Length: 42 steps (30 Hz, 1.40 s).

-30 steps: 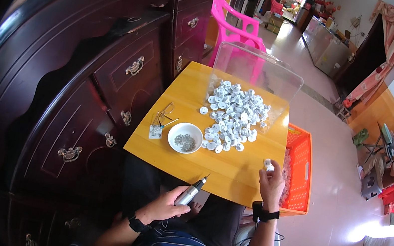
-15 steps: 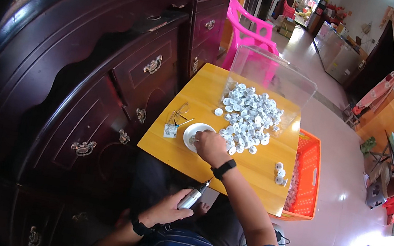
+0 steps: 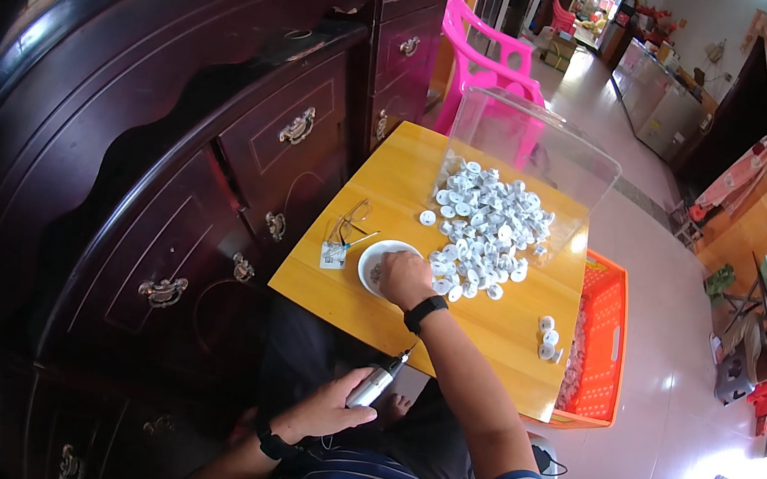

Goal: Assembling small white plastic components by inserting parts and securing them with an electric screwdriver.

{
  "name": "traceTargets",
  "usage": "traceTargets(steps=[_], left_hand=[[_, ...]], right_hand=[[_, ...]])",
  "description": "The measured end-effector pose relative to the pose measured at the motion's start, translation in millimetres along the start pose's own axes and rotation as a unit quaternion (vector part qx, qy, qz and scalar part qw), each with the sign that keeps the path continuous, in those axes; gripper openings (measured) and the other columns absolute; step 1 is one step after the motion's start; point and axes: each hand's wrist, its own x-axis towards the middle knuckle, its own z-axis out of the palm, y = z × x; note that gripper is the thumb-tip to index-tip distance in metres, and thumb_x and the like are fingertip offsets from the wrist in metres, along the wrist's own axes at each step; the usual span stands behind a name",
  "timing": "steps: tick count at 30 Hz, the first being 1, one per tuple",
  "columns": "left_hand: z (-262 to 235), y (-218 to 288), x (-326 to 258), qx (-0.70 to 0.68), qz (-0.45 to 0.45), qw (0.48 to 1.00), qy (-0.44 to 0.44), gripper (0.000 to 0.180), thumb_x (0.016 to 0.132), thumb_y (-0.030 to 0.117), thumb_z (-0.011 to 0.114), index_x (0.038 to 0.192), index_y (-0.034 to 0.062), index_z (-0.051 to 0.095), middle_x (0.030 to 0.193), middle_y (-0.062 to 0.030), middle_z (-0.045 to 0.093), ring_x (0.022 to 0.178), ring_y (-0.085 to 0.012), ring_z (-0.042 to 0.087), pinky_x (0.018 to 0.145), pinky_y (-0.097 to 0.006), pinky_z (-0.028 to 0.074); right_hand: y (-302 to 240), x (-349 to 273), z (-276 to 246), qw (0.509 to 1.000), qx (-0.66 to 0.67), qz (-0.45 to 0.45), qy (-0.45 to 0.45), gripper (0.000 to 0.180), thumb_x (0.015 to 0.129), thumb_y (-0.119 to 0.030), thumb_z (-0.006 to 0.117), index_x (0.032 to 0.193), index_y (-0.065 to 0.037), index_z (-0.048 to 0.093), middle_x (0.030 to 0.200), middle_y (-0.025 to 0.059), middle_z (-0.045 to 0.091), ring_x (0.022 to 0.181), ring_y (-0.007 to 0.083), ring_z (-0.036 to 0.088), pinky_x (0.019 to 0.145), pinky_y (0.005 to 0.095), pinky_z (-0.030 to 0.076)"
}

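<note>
My left hand [image 3: 327, 406] is wrapped round a silver electric screwdriver [image 3: 370, 388], held over my lap with its bit pointing up at the table's near edge. Reaching across the wooden table [image 3: 327, 292], my right hand [image 3: 407, 280] has its fingers down inside a small white bowl [image 3: 363, 276]. Small greyish pieces lie in the bowl, too tiny to name. Those fingers are curled together; their tips and anything between them are hidden. Just beyond this hand spreads a heap of white round plastic parts [image 3: 485, 217], with several more parts [image 3: 549, 338] grouped near the right edge.
A clear plastic bin [image 3: 544, 143] stands around the back of the heap. Glasses [image 3: 353, 221] and a small clear packet [image 3: 333, 255] lie left of the bowl. An orange crate [image 3: 600, 388] sits right of the table, a dark cabinet [image 3: 161, 218] left, a pink chair [image 3: 484, 58] behind.
My right hand has shifted slightly within the bowl, its wrist moving a little left and nearer. The left hand and screwdriver stay put.
</note>
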Motion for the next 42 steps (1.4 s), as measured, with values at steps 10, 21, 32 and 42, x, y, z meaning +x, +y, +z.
traceTargets(steps=[10,21,32,42], left_hand=[[-1,12,-1,-0.033,-0.038,0.999,-0.01,0.069,0.091,0.012,0.072,0.152,0.0059,0.04,0.107,-0.0106,0.064,0.077,-0.0135,0.065,0.068,-0.03,0.055],[-2,9,-1,-0.078,-0.019,0.997,0.002,0.068,0.091,0.01,0.072,0.152,0.008,0.041,0.105,-0.0056,0.061,0.074,-0.0104,0.062,0.065,-0.028,0.053],[-6,16,3,-0.082,0.035,0.996,0.002,0.064,0.091,0.009,0.071,0.149,0.0023,0.043,0.118,-0.0068,0.06,0.091,-0.0113,0.063,0.08,-0.029,0.054],[7,14,8,-0.021,0.103,0.994,0.009,0.065,0.095,0.008,0.068,0.153,0.0053,0.038,0.096,-0.0019,0.059,0.074,-0.0066,0.058,0.065,-0.023,0.051]], right_hand=[[6,-1,-1,1.0,0.026,-0.001,0.005,0.023,0.09,-0.021,0.063,0.105,-0.006,0.073,0.105,0.0187,0.074,0.096,0.0326,0.074,0.078,0.0428,0.061],[22,-31,-15,0.96,0.242,-0.011,0.142,0.018,0.096,-0.019,0.064,0.103,-0.002,0.067,0.093,0.0163,0.075,0.085,0.0286,0.075,0.07,0.0424,0.058],[65,-151,8,0.601,0.771,0.17,0.125,0.008,0.102,-0.015,0.065,0.105,-0.009,0.061,0.096,0.0008,0.067,0.076,0.0094,0.064,0.069,0.0242,0.052],[44,-162,21,0.524,0.839,0.134,0.065,0.008,0.1,-0.01,0.067,0.107,-0.01,0.062,0.094,0.0015,0.069,0.076,0.0088,0.063,0.069,0.0225,0.051]])
